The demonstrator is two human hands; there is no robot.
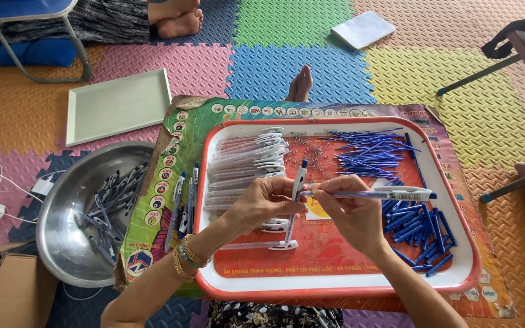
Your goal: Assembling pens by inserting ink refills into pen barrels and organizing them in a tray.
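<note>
Hands working over the middle of a red-rimmed tray (335,124), left hand (265,200) pinching a pen (298,182) upright, right hand (350,209) gripping a second pen (390,194) held level, clear pen barrels (244,161) lying toward the tray's left edge, blue caps (417,228) piling near its right edge, metal bowl (62,243) sitting beside the tray.

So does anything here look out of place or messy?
Mostly orderly. A few finished pens lie on the printed sheet between the red-rimmed tray and the metal bowl, outside both. The left hand and right hand each hold a pen.
</note>
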